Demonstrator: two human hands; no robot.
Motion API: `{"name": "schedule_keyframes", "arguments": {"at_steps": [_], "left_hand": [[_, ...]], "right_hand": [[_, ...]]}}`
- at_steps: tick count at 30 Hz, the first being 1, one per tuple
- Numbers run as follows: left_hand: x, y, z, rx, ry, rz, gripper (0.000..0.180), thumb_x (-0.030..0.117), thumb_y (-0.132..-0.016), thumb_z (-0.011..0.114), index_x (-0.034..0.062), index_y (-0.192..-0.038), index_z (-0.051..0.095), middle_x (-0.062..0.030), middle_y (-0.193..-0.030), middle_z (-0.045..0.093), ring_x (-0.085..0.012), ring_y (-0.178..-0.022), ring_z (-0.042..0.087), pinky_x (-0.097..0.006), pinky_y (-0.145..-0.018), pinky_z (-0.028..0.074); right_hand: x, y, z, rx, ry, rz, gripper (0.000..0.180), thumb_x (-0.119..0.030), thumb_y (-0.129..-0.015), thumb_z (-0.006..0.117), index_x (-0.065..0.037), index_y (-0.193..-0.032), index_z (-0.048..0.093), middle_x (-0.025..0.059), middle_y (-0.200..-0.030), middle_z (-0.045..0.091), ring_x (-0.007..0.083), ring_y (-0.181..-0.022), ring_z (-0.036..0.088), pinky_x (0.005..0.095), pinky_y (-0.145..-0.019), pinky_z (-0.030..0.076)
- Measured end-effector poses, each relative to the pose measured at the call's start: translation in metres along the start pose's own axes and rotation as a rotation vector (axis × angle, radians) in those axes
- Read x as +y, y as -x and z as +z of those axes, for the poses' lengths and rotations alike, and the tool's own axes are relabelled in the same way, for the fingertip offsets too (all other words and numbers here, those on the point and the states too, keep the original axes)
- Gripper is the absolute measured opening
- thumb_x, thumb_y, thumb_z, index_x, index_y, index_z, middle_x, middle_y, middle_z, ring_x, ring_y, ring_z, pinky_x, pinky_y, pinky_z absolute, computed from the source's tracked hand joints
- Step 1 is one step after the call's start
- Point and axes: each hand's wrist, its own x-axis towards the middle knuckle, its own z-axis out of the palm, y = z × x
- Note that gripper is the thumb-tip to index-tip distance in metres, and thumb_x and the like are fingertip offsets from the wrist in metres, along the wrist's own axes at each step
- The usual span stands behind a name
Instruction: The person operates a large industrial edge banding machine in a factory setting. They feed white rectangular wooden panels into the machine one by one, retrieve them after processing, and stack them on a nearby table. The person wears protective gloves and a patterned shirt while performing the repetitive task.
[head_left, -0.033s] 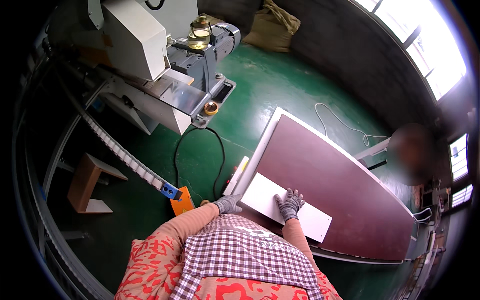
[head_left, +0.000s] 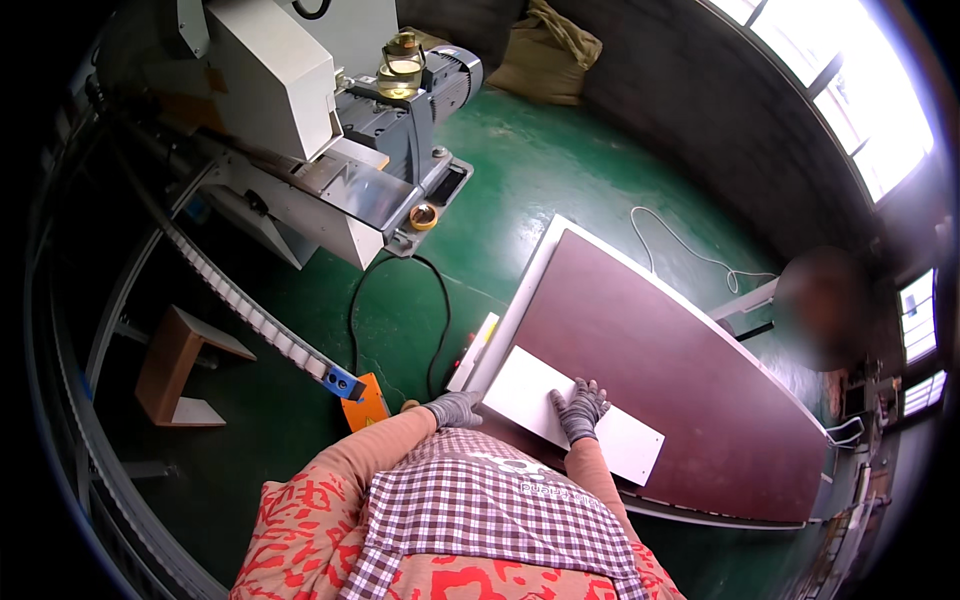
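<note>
Grey-gloved right fingers [head_left: 594, 391] lie spread on a white board [head_left: 527, 390]; left fingers [head_left: 470, 399] sit beside its left end, their grip unclear. Beneath it is a brown surface [head_left: 650, 350]; left of both, an orange block [head_left: 366, 404].

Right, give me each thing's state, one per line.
White panel: flat on brown tabletop
Right hand: gloved, spread on panel
Left hand: gloved, beside panel's left end
Black cable: looped on green floor
Yellow roll: lying flat
Windows: bright
Sack: upright, top crumpled
</note>
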Motion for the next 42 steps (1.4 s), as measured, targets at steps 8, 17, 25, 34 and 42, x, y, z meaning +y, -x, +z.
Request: {"name": "schedule_keyframes", "arguments": {"at_steps": [8,17,25,34,42], "left_hand": [[-0.014,0.046,-0.025,0.419,0.714,0.108,0.047,0.012,-0.087,0.069,-0.0009,-0.129,0.054,-0.0130,-0.118,0.065,-0.0194,-0.112,0.060,-0.031,-0.098,0.048],[0.003,0.135,-0.139,0.838,1.296,0.464,0.030,0.005,-0.093,0.060,0.0005,-0.123,0.058,-0.0108,-0.110,0.067,-0.0170,-0.096,0.067,-0.029,-0.088,0.055],[-0.039,0.176,-0.205,1.050,1.436,0.417,0.030,0.012,-0.096,0.057,0.0051,-0.125,0.057,-0.0093,-0.107,0.066,-0.0176,-0.092,0.067,-0.031,-0.083,0.056],[-0.115,0.182,-0.254,1.132,1.759,0.409,0.059,0.046,-0.094,0.055,0.0024,-0.132,0.047,-0.0112,-0.128,0.054,-0.0251,-0.120,0.051,-0.041,-0.104,0.041],[-0.151,0.185,-0.296,1.216,1.875,0.433,0.093,0.048,-0.090,0.061,0.0159,-0.154,0.002,-0.0143,-0.152,0.029,-0.0320,-0.137,0.035,-0.045,-0.113,0.028]], "right_hand": [[0.000,-0.010,0.012,0.021,0.028,0.027,0.081,-0.064,-0.081,0.059,-0.013,-0.142,0.043,0.0146,-0.154,0.030,0.0372,-0.145,0.018,0.0539,-0.117,0.006],[-0.048,0.003,0.037,0.009,0.064,-0.165,0.082,-0.060,-0.089,0.046,-0.015,-0.153,0.021,0.0206,-0.159,0.012,0.0428,-0.146,0.005,0.0616,-0.114,0.003],[-0.052,0.009,0.034,-0.076,0.131,-0.213,0.090,-0.068,-0.086,0.044,-0.018,-0.155,0.015,0.0184,-0.160,0.004,0.0407,-0.147,0.000,0.0590,-0.115,-0.001],[-0.057,0.006,0.032,-0.116,0.153,-0.183,0.097,-0.073,-0.083,0.043,-0.016,-0.155,0.010,0.0202,-0.160,0.004,0.0423,-0.147,0.000,0.0599,-0.114,0.000],[-0.054,0.004,0.036,-0.109,0.134,-0.166,0.101,-0.073,-0.082,0.045,-0.012,-0.154,0.010,0.0202,-0.159,0.005,0.0420,-0.147,0.000,0.0596,-0.114,0.001]]}}
